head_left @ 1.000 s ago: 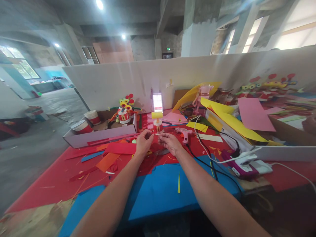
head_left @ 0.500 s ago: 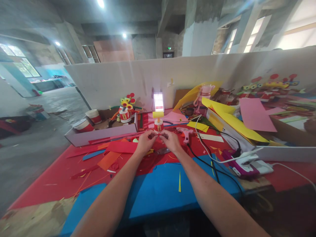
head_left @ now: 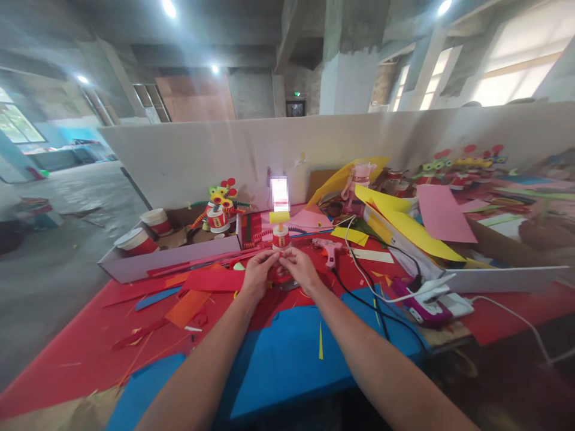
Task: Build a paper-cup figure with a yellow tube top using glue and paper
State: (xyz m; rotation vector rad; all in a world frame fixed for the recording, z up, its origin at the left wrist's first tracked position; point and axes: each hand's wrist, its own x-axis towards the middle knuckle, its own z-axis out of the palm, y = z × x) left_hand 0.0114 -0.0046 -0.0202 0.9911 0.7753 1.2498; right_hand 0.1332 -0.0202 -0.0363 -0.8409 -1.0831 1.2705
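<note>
In the head view, my left hand and my right hand meet at the middle of the table, thumbs and fingertips pinched together. Whatever is between the fingertips is too small to make out. Just beyond them stands a small red and white paper-cup figure, upright, topped with a yellow paper roll. A red coiled paper strip reaches out on its left and a dark one on its right. To the right of my right hand lies a pink glue gun.
A white box holds paper cups and a finished-looking figure at the left. A bright, blurred-out screen stands behind. Blue sheet and paper scraps cover the front. Cables run to a purple power strip at right.
The view has turned slightly right and up, so the table things appear further left and lower. Both hands stay pinched together in front of the paper-cup figure.
</note>
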